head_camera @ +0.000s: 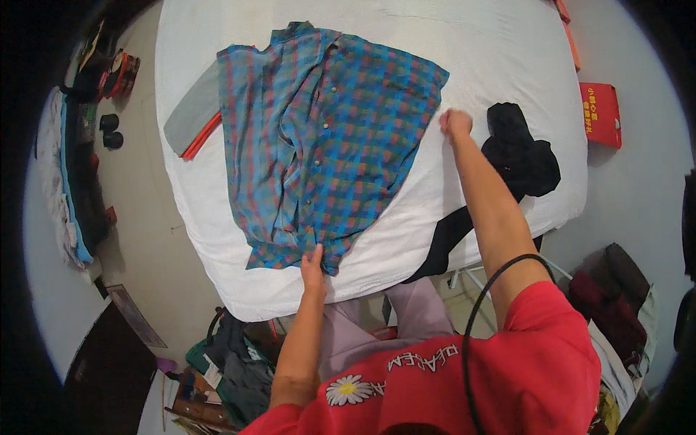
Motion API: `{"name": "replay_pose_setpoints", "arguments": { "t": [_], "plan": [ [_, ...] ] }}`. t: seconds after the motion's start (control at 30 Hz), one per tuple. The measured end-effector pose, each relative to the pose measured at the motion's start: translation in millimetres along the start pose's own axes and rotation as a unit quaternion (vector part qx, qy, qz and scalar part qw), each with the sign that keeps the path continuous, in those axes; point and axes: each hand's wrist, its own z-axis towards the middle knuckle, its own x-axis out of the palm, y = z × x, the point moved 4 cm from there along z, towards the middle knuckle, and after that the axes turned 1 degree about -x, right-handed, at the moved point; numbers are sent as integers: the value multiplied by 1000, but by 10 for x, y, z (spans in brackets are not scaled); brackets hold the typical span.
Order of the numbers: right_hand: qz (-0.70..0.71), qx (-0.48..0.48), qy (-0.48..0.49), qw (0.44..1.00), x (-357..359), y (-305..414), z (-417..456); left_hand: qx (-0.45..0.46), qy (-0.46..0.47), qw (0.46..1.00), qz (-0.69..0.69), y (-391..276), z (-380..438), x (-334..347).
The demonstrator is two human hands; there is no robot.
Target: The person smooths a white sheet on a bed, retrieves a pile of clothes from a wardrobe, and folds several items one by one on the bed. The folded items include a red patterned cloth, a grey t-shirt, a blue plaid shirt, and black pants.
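Observation:
A blue plaid button-up shirt (359, 130) lies spread on a white cloth-covered surface (391, 266), its collar end towards me and its buttons running lengthwise. My left hand (314, 270) rests at the collar, thumb and fingers on the fabric; whether it pinches the cloth is hard to tell. My right hand (457, 124) is curled just beyond the shirt's right edge, apart from the shirt, and I cannot tell if anything is inside it. To the right of my right hand lies a crumpled black garment (519, 152), partly hidden by my forearm.
A folded grey cloth (193, 109) and a red-orange folded item (202, 137) stick out from under the shirt's left side. A red box (601, 115) stands beyond the right edge. Dark clothes (239, 364) are piled below left, more clothes (614, 304) at the lower right. Black shoes (111, 131) are on the floor.

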Motion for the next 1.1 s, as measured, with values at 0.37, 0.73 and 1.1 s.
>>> {"name": "replay_pose_setpoints", "arguments": {
  "t": [0.37, 0.73, 1.1],
  "plan": [
    [295, 211, 175, 915, 546, -64, -1206, -71, 12, 995, 69, 227, 142, 13],
    [162, 11, -203, 966, -611, -618, -1605, -64, -12, 990, 122, 188, 177, 86],
    [204, -18, -100, 974, -227, -590, -859, -88, -5, 984, 155, 164, 240, 29]
  ]
}}
